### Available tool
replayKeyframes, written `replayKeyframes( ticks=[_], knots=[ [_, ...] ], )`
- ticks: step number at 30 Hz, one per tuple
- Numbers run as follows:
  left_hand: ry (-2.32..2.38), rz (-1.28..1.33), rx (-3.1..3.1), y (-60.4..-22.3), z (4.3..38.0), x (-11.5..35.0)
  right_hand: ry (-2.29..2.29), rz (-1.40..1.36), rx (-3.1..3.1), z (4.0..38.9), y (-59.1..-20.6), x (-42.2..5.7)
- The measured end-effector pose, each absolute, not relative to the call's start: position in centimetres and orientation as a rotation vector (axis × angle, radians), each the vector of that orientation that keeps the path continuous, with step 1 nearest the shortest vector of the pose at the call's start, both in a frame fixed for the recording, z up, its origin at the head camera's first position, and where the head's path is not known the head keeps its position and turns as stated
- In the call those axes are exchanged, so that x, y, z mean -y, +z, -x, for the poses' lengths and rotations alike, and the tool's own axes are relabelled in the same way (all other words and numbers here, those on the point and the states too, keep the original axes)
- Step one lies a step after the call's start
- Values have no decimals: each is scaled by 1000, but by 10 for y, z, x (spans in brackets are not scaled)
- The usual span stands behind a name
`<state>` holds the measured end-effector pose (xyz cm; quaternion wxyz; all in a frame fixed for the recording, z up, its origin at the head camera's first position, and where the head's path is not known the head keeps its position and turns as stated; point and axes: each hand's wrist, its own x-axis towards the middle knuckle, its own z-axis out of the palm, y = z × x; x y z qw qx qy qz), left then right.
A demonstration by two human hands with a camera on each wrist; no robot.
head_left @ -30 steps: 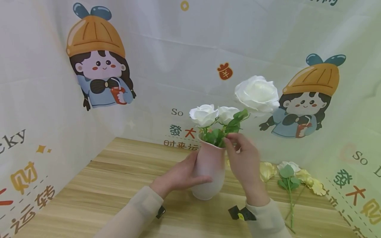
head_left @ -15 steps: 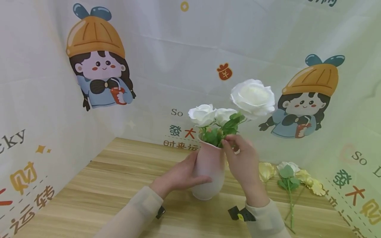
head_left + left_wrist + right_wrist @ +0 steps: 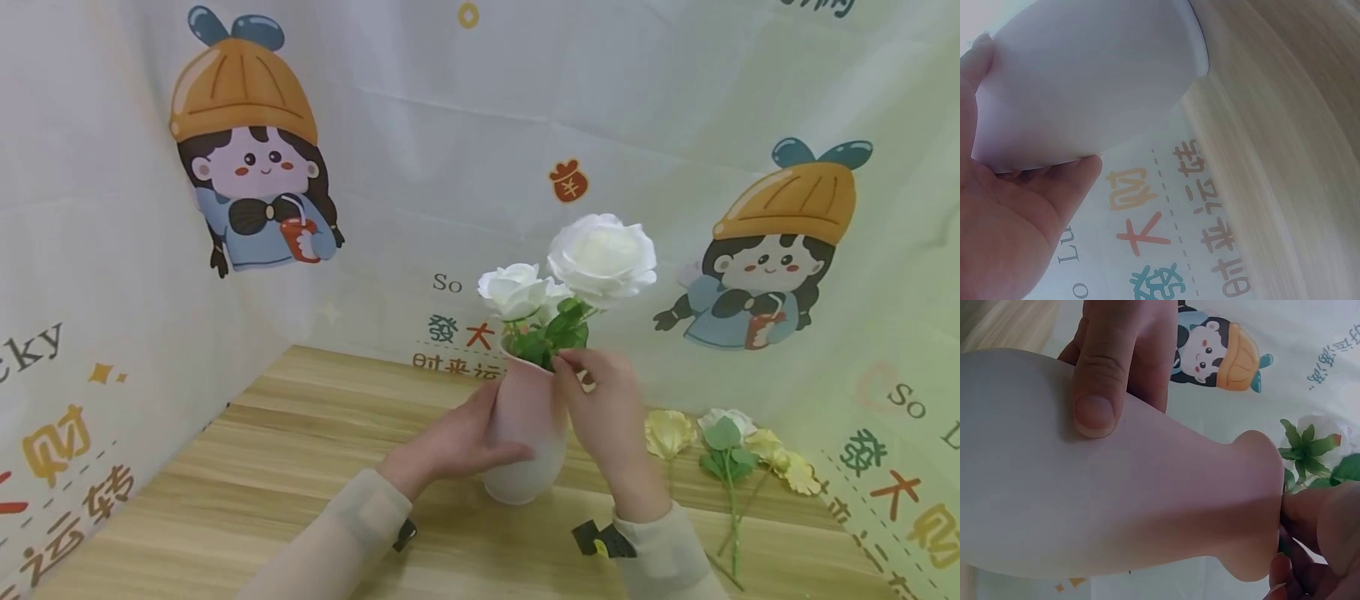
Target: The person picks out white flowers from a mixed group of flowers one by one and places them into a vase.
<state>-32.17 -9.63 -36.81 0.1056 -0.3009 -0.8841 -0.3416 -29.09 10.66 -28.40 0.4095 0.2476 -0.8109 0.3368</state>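
Observation:
A pink-and-white vase (image 3: 525, 433) stands upright on the wooden table. My left hand (image 3: 459, 437) grips its side, thumb across the front; the left wrist view shows the fingers wrapped round the vase (image 3: 1091, 81). At the vase's mouth, my right hand (image 3: 611, 417) pinches the stem of a large white rose (image 3: 602, 258), whose bloom leans above the other flowers. A smaller white rose (image 3: 512, 290) rises from the vase, with another partly hidden behind the large bloom. Green leaves (image 3: 562, 329) crowd the opening. In the right wrist view, the right fingertips (image 3: 1297, 506) are right at the rim.
To the right on the table lie yellow flowers (image 3: 670, 433) and a white rose (image 3: 727, 421) with green leaves and a long stem. A printed cloth (image 3: 420, 183) hangs as a backdrop behind and on both sides of the table (image 3: 300, 450).
My right hand has moved slightly left and down along the vase's mouth. The large rose has shifted left and lower, now covering much of a smaller rose. The left hand stays put.

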Motion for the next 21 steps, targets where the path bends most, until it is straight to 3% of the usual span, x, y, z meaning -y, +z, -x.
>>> replayKeyframes(
  ticks=[21],
  knots=[
    [-1009,891,2602,-368,320,96,1073,-600,1881,276,-272,-115]
  ],
)
